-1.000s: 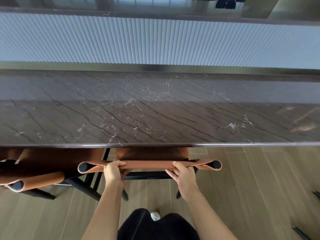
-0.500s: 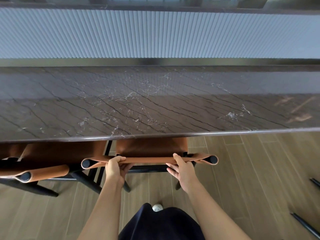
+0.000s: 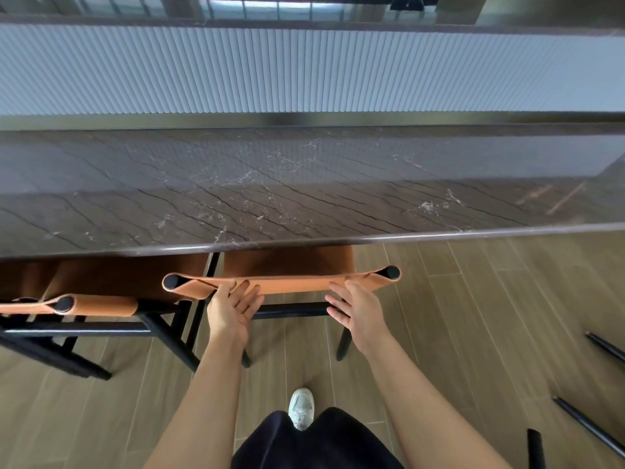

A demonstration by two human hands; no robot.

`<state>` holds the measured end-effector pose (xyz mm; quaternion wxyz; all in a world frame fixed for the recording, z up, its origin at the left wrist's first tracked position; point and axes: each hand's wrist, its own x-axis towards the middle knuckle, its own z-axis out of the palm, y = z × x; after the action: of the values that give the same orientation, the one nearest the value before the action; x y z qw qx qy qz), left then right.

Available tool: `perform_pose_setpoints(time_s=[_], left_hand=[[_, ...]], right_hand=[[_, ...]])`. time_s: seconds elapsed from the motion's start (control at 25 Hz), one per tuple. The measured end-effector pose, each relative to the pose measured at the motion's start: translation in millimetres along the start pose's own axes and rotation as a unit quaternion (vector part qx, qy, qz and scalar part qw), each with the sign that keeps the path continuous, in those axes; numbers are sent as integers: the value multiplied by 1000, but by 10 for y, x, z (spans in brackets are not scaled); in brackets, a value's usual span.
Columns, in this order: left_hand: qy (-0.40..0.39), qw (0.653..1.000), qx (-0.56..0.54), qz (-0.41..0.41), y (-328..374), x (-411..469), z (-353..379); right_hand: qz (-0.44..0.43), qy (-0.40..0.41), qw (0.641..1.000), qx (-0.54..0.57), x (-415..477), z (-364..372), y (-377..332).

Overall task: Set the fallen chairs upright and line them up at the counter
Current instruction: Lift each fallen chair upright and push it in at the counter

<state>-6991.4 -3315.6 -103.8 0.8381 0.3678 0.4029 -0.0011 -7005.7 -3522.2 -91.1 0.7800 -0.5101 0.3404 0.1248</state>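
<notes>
**Lining up the chair at the counter**

The chair (image 3: 297,284) is seen upright, with its seat pushed under the edge of the counter (image 3: 304,187) and its orange backrest lying nearly parallel to that edge. Nothing is held by either hand. The left hand (image 3: 233,311) is open with the palm turned up and the thumb at the lower edge of the backrest. The right hand (image 3: 355,309) is spread wide just beside the backrest; whether its fingertips touch cannot be told.

The neighbouring chair (image 3: 101,304) stands at the left, and its back appears to be further out from the counter. For an even line, the two backs should be compared before the next chair is fetched.

If a correction is needed, the chair is better taken near the two black posts, because the soft sling will probably give under a push. Equal force should be applied at both ends, so that the chair is not turned on the floor (image 3: 473,299).

Black legs (image 3: 605,346) are seen at the right; probably another chair is lying there.
</notes>
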Motion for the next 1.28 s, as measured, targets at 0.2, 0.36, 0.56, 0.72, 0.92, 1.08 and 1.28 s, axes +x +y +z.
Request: perform_pose_setpoints(time_s=[0.2, 0.36, 0.56, 0.72, 0.92, 1.08, 1.28], left_hand=[[-54, 998, 22, 37, -128, -568, -131], [-93, 991, 77, 58, -209, -948, -332], [-142, 975, 156, 76, -293, -1184, -601], [-198, 955, 209, 67, -269, -1279, -734], [-287, 919, 269, 11, -119, -1464, -780], [-351, 879, 320, 34, 4, -1757, -1034], [-415, 835, 360, 18, -61, -2096, -1309]], right_hand=[[-49, -24, 998, -5, -521, -358, 91], [-77, -13, 997, 7, -916, -576, 226], [-100, 18, 995, -7, -1354, -765, 435], [-120, 59, 991, 22, -1723, -820, 648], [-145, 97, 984, 37, -2260, -740, 1060], [-166, 141, 972, 85, -2724, -658, 1567], [-170, 190, 961, 105, -3248, -752, 2036]])
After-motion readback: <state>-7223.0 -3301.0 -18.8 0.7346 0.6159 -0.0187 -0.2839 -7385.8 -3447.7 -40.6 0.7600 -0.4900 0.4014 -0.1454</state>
